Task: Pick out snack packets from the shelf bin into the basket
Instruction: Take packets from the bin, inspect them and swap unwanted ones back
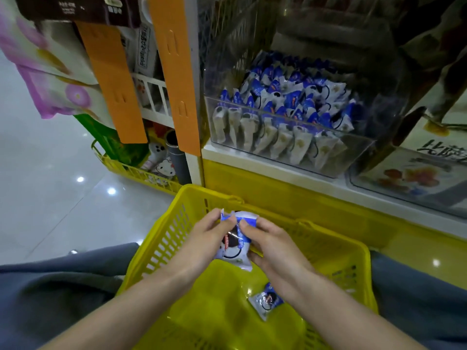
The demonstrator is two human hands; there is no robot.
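**Item: held packet point(235, 245), over basket, near centre.**
Grip: your left hand point(209, 233) and right hand point(270, 241) both pinch it, fingertips and thumbs closed on its upper half. It hangs above the far part of the yellow basket point(353, 248), not yet resting on anything.

**Hazards, as judged from here.**
- With two hands pulling at one thin wrapper, opposed tugging could tear the seal or crush the contents.
- The packet sits close to the basket's far wall. Released there with any forward swing, it could clip the rim and drop between the basket and the shelf front.
- The basket looks propped on your lap, so shifting a leg could tip it and slide out what is inside.

**Containers and contents.**
- Yellow basket, near: one loose packet point(265, 300) lying flat on the floor of it, right of centre, beside your right forearm.
- Clear shelf bin point(358, 155), far right: blue-and-white snack packets point(290, 102), a standing row at the front and a heap behind.
- Second yellow basket point(131, 170), far left, on the floor: assorted goods, too blurred to list.
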